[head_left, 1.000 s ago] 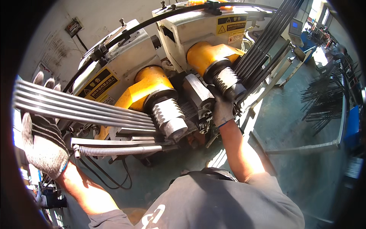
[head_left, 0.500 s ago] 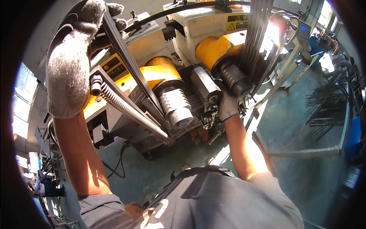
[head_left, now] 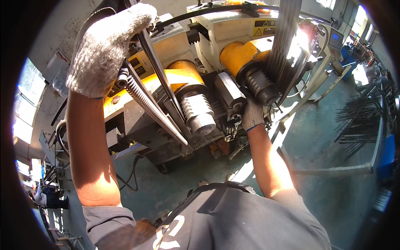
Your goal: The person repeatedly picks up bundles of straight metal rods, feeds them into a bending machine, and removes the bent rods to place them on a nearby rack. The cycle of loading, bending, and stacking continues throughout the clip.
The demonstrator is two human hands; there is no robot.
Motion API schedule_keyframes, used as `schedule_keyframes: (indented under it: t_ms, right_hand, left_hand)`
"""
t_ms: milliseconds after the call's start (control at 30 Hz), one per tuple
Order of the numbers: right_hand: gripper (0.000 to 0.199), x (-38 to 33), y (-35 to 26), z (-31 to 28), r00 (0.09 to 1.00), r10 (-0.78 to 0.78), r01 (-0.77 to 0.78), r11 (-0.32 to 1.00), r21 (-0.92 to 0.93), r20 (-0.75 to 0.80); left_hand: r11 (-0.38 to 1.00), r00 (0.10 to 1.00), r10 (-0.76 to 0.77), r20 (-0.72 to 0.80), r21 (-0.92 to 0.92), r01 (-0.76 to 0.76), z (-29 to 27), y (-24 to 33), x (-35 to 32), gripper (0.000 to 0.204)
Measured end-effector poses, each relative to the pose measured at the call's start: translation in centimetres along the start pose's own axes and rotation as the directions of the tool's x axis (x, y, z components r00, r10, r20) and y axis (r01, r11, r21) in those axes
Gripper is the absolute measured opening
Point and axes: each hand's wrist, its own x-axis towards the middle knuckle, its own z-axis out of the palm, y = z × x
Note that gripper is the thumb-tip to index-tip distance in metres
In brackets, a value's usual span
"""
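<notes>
My left hand (head_left: 110, 48), in a fuzzy grey-white work glove, is raised at the upper left. Its fingers curl round the upper part of some long dark metal bars (head_left: 157, 62), which slant down to a ribbed steel roller (head_left: 198, 109) under a yellow arm. My right hand (head_left: 252, 113), also gloved, reaches in between a dark steel block (head_left: 229, 92) and the right-hand dark ribbed roller (head_left: 261, 86). The fingers of that hand are hidden behind the block and roller. A bundle of long bars (head_left: 285, 39) stands upright beside the right roller.
A ribbed metal hose (head_left: 152, 109) runs beneath my left hand. Warning labels mark the cream machine housing (head_left: 233, 35). A control box with a blue screen (head_left: 334, 38) stands at the right, near a rack of thin rods (head_left: 360, 112). Another person (head_left: 52, 200) is at the far left.
My left hand has shifted right and turned, its fingers now folded over the bars, whose upper ends moved right with it. My right hand stays beside the block.
</notes>
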Motion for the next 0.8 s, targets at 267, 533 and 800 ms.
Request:
schedule_keyframes:
  t_ms: [267, 533, 800]
  right_hand:
    - [0.028, 0.5, 0.4, 0.1, 0.998, 0.043, -0.041, 0.998, 0.043, -0.036]
    - [0.031, 0.0, -0.6, 0.0, 0.998, 0.030, -0.027, 0.998, 0.059, -0.051]
    - [0.025, -1.6, -3.6, 1.4, 0.990, 0.000, 0.006, 0.999, 0.040, -0.139]
  left_hand:
    - [0.980, 0.973, 0.090, -0.214, 0.196, -0.048, -0.6, -5.0, 1.4, 0.052]
    - [0.985, 0.985, 0.138, -0.101, 0.117, -0.126, -1.6, -5.4, 1.6, 0.054]
    - [0.962, 0.927, 0.250, -0.280, -0.036, -0.270, 4.9, 0.5, 4.0, 0.028]
